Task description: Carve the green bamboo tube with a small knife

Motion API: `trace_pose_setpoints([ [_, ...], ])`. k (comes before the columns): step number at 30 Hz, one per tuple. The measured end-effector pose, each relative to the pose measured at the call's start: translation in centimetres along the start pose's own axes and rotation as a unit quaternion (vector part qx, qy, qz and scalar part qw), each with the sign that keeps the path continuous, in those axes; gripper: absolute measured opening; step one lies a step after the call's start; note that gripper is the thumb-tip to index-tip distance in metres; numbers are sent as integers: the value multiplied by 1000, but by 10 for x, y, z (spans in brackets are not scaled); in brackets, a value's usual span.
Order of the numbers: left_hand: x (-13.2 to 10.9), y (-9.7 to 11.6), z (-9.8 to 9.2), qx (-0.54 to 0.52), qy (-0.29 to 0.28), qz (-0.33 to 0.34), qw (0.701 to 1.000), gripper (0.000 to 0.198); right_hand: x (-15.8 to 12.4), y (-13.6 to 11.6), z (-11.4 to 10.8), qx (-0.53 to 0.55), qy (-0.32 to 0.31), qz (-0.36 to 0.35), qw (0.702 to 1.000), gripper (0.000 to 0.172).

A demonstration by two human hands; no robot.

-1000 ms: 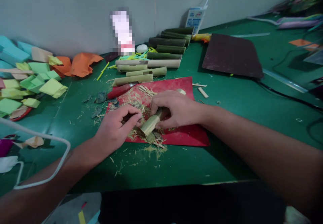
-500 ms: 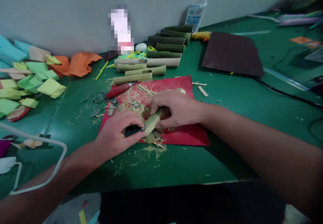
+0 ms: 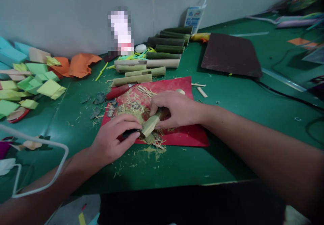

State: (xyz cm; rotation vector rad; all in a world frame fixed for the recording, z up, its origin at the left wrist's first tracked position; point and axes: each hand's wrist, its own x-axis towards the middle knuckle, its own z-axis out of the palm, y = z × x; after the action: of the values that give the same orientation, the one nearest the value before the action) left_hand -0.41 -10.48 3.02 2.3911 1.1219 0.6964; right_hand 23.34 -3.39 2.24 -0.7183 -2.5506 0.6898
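Note:
My right hand (image 3: 172, 108) is closed round a pale piece of bamboo (image 3: 151, 124), which lies slanted over a red sheet (image 3: 186, 135). My left hand (image 3: 120, 135) is just left of the bamboo's near end, its thumb and fingers curled round something dark that I cannot make out. Shavings (image 3: 135, 106) and fine dust cover the middle of the sheet and spill over its near edge. A red-handled tool (image 3: 118, 91) rests at the sheet's upper left edge.
Several bamboo pieces (image 3: 165, 55) lie in a row behind the sheet. Folded coloured papers (image 3: 32, 76) are heaped at the left, near a white wire frame (image 3: 66, 150). A dark brown board (image 3: 231, 54) and a black cable (image 3: 283, 93) are at the right.
My left hand has moved slightly left, away from the near end of the bamboo, baring more of it. My right hand keeps its hold on the bamboo.

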Motion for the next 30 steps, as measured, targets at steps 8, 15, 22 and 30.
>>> trace_pose_setpoints([
  [8,8,0,-1,-149,11,-214,965,20,0,-1,-1,1,-1,6,1000,22],
  [15,10,1,0,-107,18,-222,969,16,0,-1,-1,1,2,5,1000,24],
  [22,5,1,4,31,39,-30,998,12,0,-1,0,1,-3,14,1000,23],
  [30,-5,-3,4,84,30,58,994,16,0,0,1,10,-1,9,1000,23],
])
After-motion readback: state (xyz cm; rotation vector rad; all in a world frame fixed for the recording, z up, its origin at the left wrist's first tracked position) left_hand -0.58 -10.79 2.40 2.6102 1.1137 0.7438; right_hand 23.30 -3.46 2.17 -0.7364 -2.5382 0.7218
